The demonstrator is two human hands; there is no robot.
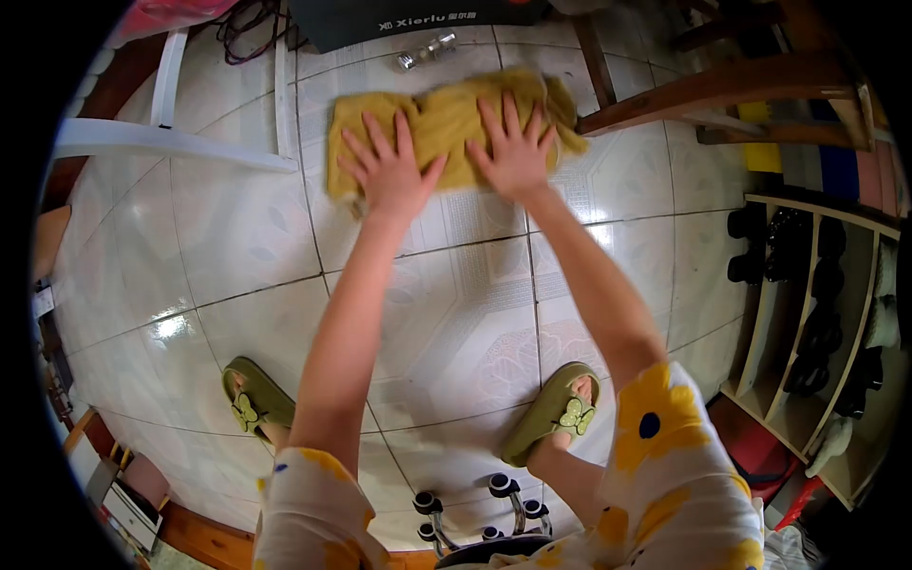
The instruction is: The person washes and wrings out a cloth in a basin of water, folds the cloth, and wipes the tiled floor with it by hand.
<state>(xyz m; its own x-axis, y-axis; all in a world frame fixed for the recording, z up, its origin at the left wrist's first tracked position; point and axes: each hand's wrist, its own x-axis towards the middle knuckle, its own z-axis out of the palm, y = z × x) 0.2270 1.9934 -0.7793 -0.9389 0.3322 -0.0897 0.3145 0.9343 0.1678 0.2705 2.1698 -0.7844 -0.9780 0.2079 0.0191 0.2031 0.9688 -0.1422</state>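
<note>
A: State the position of the yellow cloth [442, 128], reading left to right.

B: A white frame [180, 142] stands on the left part of the floor [427, 313], apart from the cloth. Next comes the left tile joint [315, 237]. The cloth's left edge lies just right of that joint. The cloth then crosses the line of the right tile joint [535, 294] and ends at the foot of a wooden frame [722, 93]. Contact at that foot cannot be confirmed.

A: Orientation?

B: Long axis left to right, roughly square to the forearms. The near edge is beyond the cross joint.

A: State of the left hand [391, 180]?

B: Grip unclosed: fingers spread flat on the left portion, pointing to the far edge. The heel of the palm sits at the near edge.

A: And the right hand [516, 163]?

B: Same condition: flat, fingers fanned, nothing enclosed. It rests right of the cloth's middle; a bunched end extends past it.

A: Which hand is nearer the cloth?

B: Neither. Both bear on it from above. The left is nearer the left edge; the right is nearer the wooden frame.
</note>
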